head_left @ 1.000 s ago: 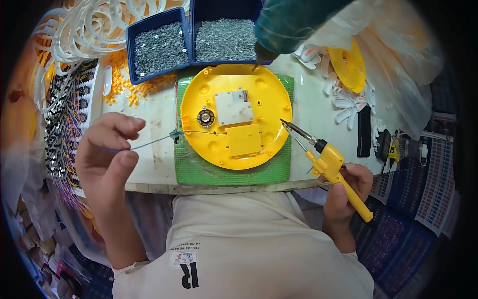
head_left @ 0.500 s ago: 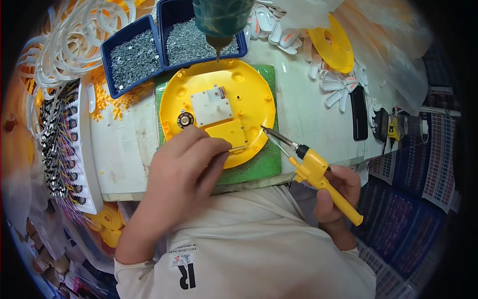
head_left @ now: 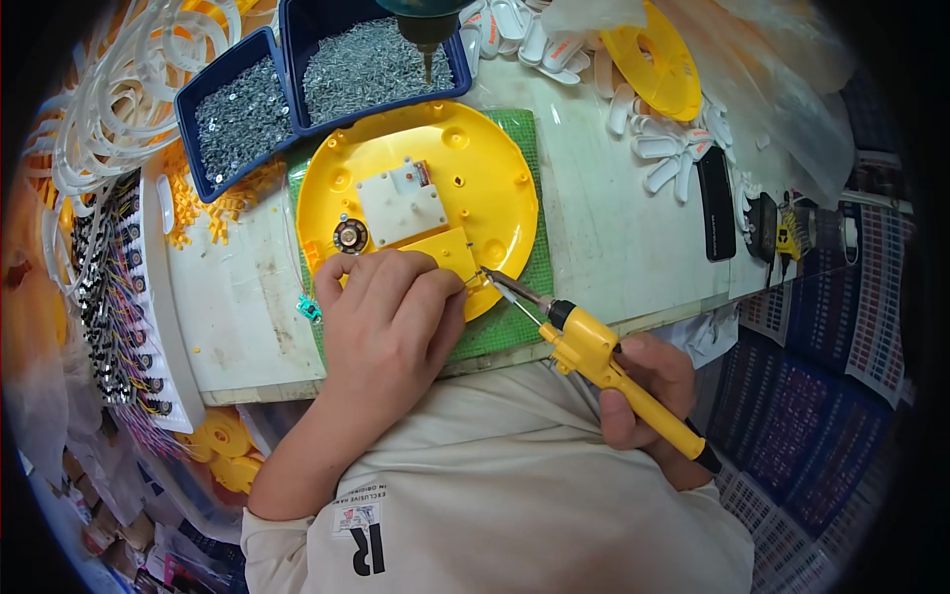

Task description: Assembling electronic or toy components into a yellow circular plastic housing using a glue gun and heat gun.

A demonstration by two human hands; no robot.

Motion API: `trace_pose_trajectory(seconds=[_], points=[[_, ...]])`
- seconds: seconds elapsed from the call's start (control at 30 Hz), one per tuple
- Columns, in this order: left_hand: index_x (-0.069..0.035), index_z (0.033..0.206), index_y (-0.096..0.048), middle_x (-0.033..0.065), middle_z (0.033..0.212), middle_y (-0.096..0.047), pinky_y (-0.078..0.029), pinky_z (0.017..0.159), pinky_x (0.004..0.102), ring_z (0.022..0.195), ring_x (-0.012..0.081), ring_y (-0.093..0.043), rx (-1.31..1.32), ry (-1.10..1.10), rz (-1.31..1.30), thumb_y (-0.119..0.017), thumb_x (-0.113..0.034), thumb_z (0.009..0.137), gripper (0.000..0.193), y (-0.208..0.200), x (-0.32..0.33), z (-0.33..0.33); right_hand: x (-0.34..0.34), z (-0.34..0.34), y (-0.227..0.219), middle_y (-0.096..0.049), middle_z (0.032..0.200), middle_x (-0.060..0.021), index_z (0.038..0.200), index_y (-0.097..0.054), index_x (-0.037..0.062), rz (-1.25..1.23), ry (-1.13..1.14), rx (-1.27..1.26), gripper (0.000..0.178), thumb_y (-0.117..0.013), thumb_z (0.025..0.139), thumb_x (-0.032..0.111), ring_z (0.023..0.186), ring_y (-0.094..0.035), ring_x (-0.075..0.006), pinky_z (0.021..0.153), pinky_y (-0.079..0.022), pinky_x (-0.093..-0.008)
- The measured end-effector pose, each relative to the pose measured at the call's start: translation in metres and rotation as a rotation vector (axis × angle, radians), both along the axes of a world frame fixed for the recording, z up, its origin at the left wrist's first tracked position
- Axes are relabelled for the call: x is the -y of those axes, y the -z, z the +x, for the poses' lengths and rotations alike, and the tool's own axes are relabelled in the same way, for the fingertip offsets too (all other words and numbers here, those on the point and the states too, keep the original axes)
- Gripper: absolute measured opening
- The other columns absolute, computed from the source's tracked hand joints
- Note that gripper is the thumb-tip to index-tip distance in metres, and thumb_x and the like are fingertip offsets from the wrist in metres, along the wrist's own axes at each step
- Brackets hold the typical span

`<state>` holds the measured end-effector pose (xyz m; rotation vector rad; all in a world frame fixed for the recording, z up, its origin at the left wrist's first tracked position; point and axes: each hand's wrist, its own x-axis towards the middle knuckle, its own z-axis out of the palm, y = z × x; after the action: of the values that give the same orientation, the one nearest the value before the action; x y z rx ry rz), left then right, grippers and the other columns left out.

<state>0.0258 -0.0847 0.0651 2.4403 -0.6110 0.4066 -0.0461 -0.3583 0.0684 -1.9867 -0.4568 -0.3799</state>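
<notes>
A: How is the left hand (head_left: pixel 386 322) posed?

B: It comes from seven o'clock, with its back upward and the fingers bent close together. It lies over the near rim of the yellow shell (head_left: pixel 500 168), and the fingertips reach the near edge of the yellow box (head_left: pixel 445 249).

A: Does it grip something?

B: I cannot tell. The fingertips are turned under, and what is between them is hidden.

A: And the right hand (head_left: pixel 648 388)?

B: It is closed around the handle of the soldering iron (head_left: pixel 592 348), which points toward ten o'clock. The iron's tip is at the near corner of the yellow box, but whether they touch is too small to see. The handle covers a part of the palm.

A: If the shell is our clock, what is around?

B: The white box (head_left: pixel 401 203) sits near the centre, and the round speaker (head_left: pixel 349 236) toward eight. Just outside, between seven and eight, lies a small green board (head_left: pixel 309 309). The green mat (head_left: pixel 485 342) is under the shell. Two blue bins (head_left: pixel 192 144) of metal pieces stand at ten and eleven. At twelve hangs a power tool (head_left: pixel 427 30), cut by the upper edge.
</notes>
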Motion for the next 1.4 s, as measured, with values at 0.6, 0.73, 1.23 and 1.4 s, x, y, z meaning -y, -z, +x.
trace_pose_trajectory(seconds=[0.6,0.73,1.23,1.4], points=[[-0.016,0.093,-0.067,-0.0012,0.095,-0.064,-0.037,0.088,0.0410,0.093,0.0193,-0.065,0.005,-0.027,0.031,-0.082,-0.015,0.078,0.020,0.004,0.004,0.001,0.000,0.004,-0.004,-0.066,0.078,-0.0124,0.117,-0.056,-0.0049,-0.024,-0.071,-0.014,0.044,-0.075,0.082,0.014,0.057,-0.064,-0.0192,0.053,-0.054,-0.0304],[-0.016,0.092,-0.067,-0.0013,0.095,-0.063,-0.036,0.088,0.0409,0.093,0.0190,-0.064,0.009,-0.033,0.047,-0.081,-0.015,0.079,0.019,0.004,0.005,0.002,0.001,0.003,-0.004,-0.066,0.079,-0.0132,0.114,-0.056,-0.0039,-0.022,-0.063,-0.013,0.043,-0.075,0.081,0.013,0.057,-0.064,-0.0198,0.053,-0.054,-0.0310],[-0.015,0.093,-0.067,-0.0006,0.095,-0.064,-0.037,0.090,0.0415,0.093,0.0191,-0.064,0.008,-0.035,0.072,-0.082,-0.016,0.079,0.020,0.002,0.004,0.001,0.004,-0.004,-0.006,-0.065,0.113,-0.0192,0.139,-0.043,-0.0048,0.113,0.000,-0.126,0.058,-0.071,0.097,0.024,0.093,-0.067,-0.0194,0.084,-0.055,-0.0304],[-0.015,0.093,-0.067,-0.0008,0.095,-0.064,-0.036,0.090,0.0416,0.093,0.0191,-0.064,-0.005,-0.036,0.061,-0.081,-0.016,0.079,0.019,0.003,0.004,0.001,-0.014,0.022,-0.014,-0.069,0.113,-0.0215,0.152,-0.030,-0.0029,0.012,0.044,-0.158,0.066,-0.058,0.107,0.036,0.096,-0.072,-0.0264,0.090,-0.058,-0.0361]])
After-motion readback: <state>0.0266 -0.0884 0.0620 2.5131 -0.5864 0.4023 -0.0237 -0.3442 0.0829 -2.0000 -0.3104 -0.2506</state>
